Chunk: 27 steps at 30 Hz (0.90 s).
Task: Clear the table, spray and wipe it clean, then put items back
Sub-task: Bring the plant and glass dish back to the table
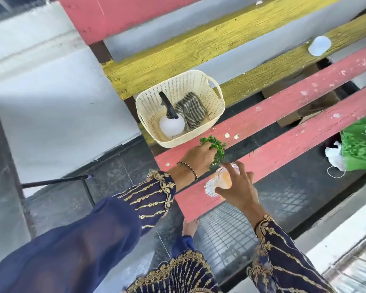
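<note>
greens in the left hand, right hand over a clear cup

on my feed the left hand (199,157) is clenched round a bunch of curly greens (217,145) on the second-nearest pink plank of the slatted table (283,106), just near of the cream basket (148,102). in the basket a white spray bottle (171,123) with a black head stands on the left, and a striped cloth (191,111) lies beside it on the right. the right hand (239,187) is spread over a clear cup (221,179) with something orange inside, on the nearest plank, thumb against its near side. it is blurred, so i cannot tell whether it grips the cup. two pale crumbs (227,135) lie just past the greens. a white round lid (319,45) sits far right on a yellow plank
</note>
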Motion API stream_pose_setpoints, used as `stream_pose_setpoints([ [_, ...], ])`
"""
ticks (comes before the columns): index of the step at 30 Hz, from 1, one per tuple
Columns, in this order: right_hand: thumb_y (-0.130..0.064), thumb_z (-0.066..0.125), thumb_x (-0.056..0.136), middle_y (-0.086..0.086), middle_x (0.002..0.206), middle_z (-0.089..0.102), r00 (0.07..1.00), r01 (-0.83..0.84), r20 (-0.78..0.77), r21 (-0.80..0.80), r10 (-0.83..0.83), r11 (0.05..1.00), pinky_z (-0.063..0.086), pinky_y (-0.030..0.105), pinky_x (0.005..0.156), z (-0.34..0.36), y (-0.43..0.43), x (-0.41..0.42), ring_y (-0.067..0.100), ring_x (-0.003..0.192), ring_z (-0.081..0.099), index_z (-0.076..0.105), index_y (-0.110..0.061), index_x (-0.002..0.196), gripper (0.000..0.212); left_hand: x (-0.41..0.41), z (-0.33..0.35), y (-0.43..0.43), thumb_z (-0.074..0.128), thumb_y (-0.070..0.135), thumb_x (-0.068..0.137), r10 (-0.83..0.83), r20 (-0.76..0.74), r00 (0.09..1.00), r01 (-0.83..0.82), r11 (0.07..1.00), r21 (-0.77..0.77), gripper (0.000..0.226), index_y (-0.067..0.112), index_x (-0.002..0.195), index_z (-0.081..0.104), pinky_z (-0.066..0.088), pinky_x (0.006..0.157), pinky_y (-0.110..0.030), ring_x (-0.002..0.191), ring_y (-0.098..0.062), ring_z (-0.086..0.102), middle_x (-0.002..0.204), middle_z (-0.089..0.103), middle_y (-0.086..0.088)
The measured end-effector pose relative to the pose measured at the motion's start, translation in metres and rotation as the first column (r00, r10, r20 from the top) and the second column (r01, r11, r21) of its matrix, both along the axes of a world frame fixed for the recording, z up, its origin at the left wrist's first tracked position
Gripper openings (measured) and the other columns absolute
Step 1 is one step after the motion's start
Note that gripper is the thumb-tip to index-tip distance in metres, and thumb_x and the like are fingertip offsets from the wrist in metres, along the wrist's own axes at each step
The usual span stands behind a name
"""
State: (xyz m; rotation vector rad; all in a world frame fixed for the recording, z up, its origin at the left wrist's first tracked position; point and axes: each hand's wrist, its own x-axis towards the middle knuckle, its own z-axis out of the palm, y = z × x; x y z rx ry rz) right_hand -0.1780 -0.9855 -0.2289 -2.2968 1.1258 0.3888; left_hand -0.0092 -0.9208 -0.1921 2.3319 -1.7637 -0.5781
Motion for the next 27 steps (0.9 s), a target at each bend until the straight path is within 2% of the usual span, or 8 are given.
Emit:
stream_pose_setpoints([
  [2, -0.045, 0.077, 0.072, -0.006, 0.152, 0.026, 0.998, -0.060, 0.012, -0.042, 0.061, 0.997, 0.056, 0.043, 0.072, 0.021, 0.032, 0.006, 0.034, 0.130, 0.032, 0.036, -0.046, 0.145, 0.084, 0.005, 0.022, 0.038, 0.049, 0.007, 0.095, 0.047, -0.012, 0.999, -0.047, 0.999, 0.013, 0.020, 0.002, 0.112, 0.058, 0.054, 0.073, -0.038, 0.088, -0.032, 0.063, 0.112, 0.055, -0.015],
  [4, -0.048, 0.074, 0.072, -0.008, 0.154, 0.024, 0.989, -0.144, 0.023, -0.101, 0.147, 0.984, 0.051, 0.036, 0.068, 0.044, 0.068, 0.012, 0.032, 0.131, 0.030, 0.033, -0.049, 0.146, 0.084, 0.011, 0.045, 0.084, 0.046, 0.009, 0.095, 0.109, -0.003, 0.994, -0.109, 0.994, 0.029, 0.025, 0.004, 0.117, 0.056, 0.052, 0.080, -0.041, 0.097, -0.031, 0.061, 0.117, 0.053, -0.014],
  [7, -0.052, 0.070, 0.069, -0.011, 0.154, 0.023, 0.971, -0.218, 0.071, -0.124, 0.228, 0.968, 0.055, 0.038, 0.070, 0.083, 0.119, 0.029, 0.031, 0.130, 0.032, 0.029, -0.058, 0.142, 0.084, 0.017, 0.086, 0.156, 0.046, 0.017, 0.096, 0.249, 0.006, 0.969, -0.248, 0.969, -0.013, 0.028, 0.009, 0.122, 0.056, 0.049, 0.086, -0.042, 0.106, -0.031, 0.058, 0.124, 0.053, -0.014],
  [10, -0.052, 0.071, 0.066, -0.006, 0.155, 0.027, 0.938, -0.299, 0.132, -0.156, 0.320, 0.941, 0.052, 0.042, 0.083, 0.122, 0.179, 0.055, 0.034, 0.128, 0.037, 0.035, -0.054, 0.143, 0.085, 0.026, 0.130, 0.237, 0.046, 0.015, 0.096, 0.321, 0.047, 0.946, -0.319, 0.947, -0.042, 0.027, 0.009, 0.121, 0.055, 0.048, 0.089, -0.038, 0.111, -0.028, 0.057, 0.126, 0.051, -0.012],
  [13, -0.054, 0.072, 0.066, -0.003, 0.156, 0.028, 0.903, -0.371, 0.158, -0.180, 0.399, 0.911, 0.044, 0.045, 0.098, 0.160, 0.238, 0.083, 0.031, 0.137, 0.033, 0.036, -0.049, 0.146, 0.088, 0.038, 0.175, 0.311, 0.045, 0.018, 0.097, 0.431, 0.102, 0.897, -0.424, 0.902, -0.084, 0.029, 0.009, 0.123, 0.054, 0.048, 0.091, -0.041, 0.112, -0.033, 0.058, 0.131, 0.049, -0.012],
  [16, -0.055, 0.070, 0.066, -0.006, 0.156, 0.029, 0.854, -0.434, 0.226, -0.188, 0.469, 0.881, 0.049, 0.048, 0.094, 0.195, 0.299, 0.107, 0.033, 0.138, 0.031, 0.033, -0.056, 0.144, 0.086, 0.051, 0.217, 0.387, 0.046, 0.016, 0.097, 0.504, 0.151, 0.850, -0.488, 0.863, -0.128, 0.034, 0.009, 0.130, 0.051, 0.047, 0.097, -0.045, 0.118, -0.034, 0.055, 0.139, 0.047, -0.012],
  [20, -0.054, 0.073, 0.069, -0.009, 0.157, 0.026, 0.797, -0.512, 0.260, -0.187, 0.545, 0.838, 0.046, 0.049, 0.098, 0.231, 0.365, 0.132, 0.031, 0.142, 0.029, 0.034, -0.056, 0.143, 0.083, 0.063, 0.255, 0.464, 0.044, 0.014, 0.098, 0.576, 0.227, 0.785, -0.544, 0.817, -0.191, 0.034, 0.007, 0.130, 0.053, 0.047, 0.093, -0.042, 0.116, -0.029, 0.055, 0.134, 0.051, -0.010],
  [27, -0.059, 0.071, 0.067, -0.017, 0.152, 0.029, 0.695, -0.629, 0.275, -0.217, 0.665, 0.747, 0.050, 0.045, 0.094, 0.255, 0.449, 0.186, 0.027, 0.133, 0.038, 0.034, -0.057, 0.142, 0.083, 0.092, 0.277, 0.567, 0.045, 0.014, 0.096, 0.742, 0.148, 0.653, -0.710, 0.669, -0.220, 0.033, 0.012, 0.128, 0.053, 0.043, 0.092, -0.040, 0.109, -0.033, 0.059, 0.135, 0.048, -0.007],
])
